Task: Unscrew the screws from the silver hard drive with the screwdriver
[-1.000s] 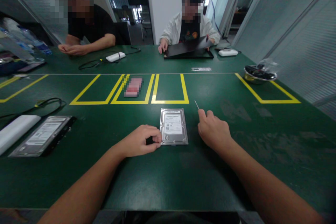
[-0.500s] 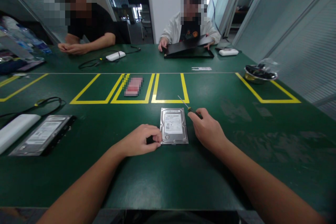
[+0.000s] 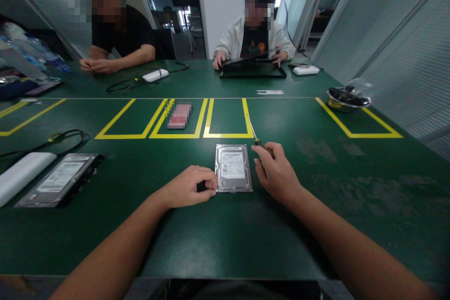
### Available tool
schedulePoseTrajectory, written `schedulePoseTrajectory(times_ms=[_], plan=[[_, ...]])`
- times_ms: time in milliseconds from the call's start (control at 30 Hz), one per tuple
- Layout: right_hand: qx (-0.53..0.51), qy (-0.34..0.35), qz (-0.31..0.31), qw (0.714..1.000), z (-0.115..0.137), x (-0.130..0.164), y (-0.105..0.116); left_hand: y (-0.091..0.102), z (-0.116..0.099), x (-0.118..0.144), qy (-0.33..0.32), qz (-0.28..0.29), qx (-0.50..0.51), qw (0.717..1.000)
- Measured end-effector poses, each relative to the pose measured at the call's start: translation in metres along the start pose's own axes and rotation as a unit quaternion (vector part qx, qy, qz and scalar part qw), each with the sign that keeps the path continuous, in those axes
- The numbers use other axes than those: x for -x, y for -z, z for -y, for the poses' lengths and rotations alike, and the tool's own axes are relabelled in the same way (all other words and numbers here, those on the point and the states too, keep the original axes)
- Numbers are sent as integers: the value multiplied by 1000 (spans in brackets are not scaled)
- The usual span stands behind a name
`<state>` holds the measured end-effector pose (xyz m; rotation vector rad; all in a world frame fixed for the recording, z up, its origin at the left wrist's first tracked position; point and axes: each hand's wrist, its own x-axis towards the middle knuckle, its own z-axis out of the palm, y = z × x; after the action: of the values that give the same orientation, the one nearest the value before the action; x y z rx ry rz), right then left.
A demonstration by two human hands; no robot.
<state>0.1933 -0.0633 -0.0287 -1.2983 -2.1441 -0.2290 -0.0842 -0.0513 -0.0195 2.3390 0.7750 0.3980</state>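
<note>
A silver hard drive [image 3: 234,168] with a white label lies flat on the green table. At its lower left corner is my left hand [image 3: 193,185], with curled fingers and the thumb closed against the drive's edge. My right hand [image 3: 276,164] grips a screwdriver [image 3: 257,140] just off the drive's right side. The screwdriver's thin shaft points away from me and slightly left, its tip clear of the drive. Most of the handle is hidden in my fingers.
Left stand a second hard drive [image 3: 59,178], a white power strip [image 3: 26,176] and a black cable. Yellow tape outlines [image 3: 228,136] cross the table; a pink object [image 3: 180,116] lies in one. A bowl [image 3: 348,101] stands right. Opposite, one person handles a black panel [image 3: 253,68]; another sits left.
The screwdriver has swung so that its tip points farther away and a little to the right. My left hand stays at the drive's corner. The person opposite has tilted the black panel differently.
</note>
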Motion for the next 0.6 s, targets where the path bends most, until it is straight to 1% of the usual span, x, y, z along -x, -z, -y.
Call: schedulePoseTrajectory(times_ms=[133, 433, 600], plan=[[0, 2, 0, 1000, 1, 1, 0, 0, 0, 0, -1, -1, 4, 1000], [11, 43, 13, 999, 2, 3, 2, 0, -1, 0, 7, 3, 8, 1000], [-8, 49, 0, 999, 3, 0, 7, 0, -1, 0, 10, 4, 13, 1000]])
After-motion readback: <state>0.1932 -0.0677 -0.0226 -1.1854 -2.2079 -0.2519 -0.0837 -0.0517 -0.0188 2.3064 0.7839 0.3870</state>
